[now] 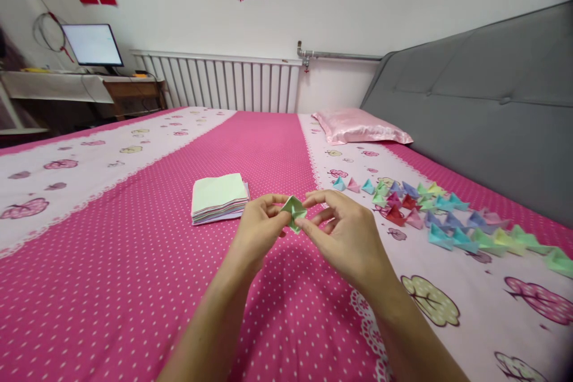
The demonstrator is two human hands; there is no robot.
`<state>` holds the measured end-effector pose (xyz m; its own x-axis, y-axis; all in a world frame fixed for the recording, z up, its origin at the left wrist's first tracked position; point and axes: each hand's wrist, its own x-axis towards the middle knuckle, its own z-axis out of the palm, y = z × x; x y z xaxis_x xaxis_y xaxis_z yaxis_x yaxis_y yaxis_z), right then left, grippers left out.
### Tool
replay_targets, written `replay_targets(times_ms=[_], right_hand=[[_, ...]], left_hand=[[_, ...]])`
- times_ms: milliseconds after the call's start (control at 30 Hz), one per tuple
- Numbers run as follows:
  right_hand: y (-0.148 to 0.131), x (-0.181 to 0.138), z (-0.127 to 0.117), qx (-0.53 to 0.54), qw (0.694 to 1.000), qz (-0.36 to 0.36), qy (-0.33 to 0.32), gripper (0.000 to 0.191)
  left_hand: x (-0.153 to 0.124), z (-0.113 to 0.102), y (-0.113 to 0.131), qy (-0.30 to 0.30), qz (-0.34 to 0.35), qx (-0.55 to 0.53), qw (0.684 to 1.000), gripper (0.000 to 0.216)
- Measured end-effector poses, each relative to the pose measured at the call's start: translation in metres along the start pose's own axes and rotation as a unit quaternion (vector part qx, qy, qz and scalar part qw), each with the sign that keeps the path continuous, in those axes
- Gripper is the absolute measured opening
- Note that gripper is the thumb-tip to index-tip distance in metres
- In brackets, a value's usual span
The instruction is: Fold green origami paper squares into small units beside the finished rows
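In our left hand (pixel 258 225) we pinch a small piece of light green folded paper (pixel 293 209) between thumb and fingers, just to the right of the paper stack (pixel 218 194). Our right hand (pixel 347 231), farther right of the stack, sets its thumb against the same piece; whether its other fingers grip it from behind, we cannot tell. The stack rests on the dotted pink bedspread (pixel 264 149). Well to the stack's right we see small folded paper boats (pixel 441 237) in several colours. Beyond the stack, toward the right, are a pink pillow (pixel 360 125) and a grey headboard (pixel 483 92); past the stack stands a white radiator (pixel 219 80), and to the stack's far left a monitor (pixel 93 45).
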<state>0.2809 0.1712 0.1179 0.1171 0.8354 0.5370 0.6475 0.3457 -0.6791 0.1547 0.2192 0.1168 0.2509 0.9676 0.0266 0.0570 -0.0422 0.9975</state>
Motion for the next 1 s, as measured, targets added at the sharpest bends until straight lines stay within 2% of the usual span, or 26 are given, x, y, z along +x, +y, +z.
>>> replay_targets(times_ms=[267,467,1000], right_hand=[[-0.0001,0.0015,-0.0033,0.018,1.000,-0.015,-0.005,0.020],[0.0016,0.0019,-0.0028,0.014,1.000,0.013,-0.024,0.023],[0.0011,0.0027,-0.0033,0.008,1.000,0.009,-0.028,0.015]], left_hand=[[0.0000,-0.0002,0.0010,-0.010,-0.001,0.001,1.000,0.019],[-0.0023,0.0008,0.0017,-0.018,-0.019,0.004,1.000,0.025],[-0.0034,-0.0003,0.0029,-0.035,-0.020,-0.010,0.999,0.024]])
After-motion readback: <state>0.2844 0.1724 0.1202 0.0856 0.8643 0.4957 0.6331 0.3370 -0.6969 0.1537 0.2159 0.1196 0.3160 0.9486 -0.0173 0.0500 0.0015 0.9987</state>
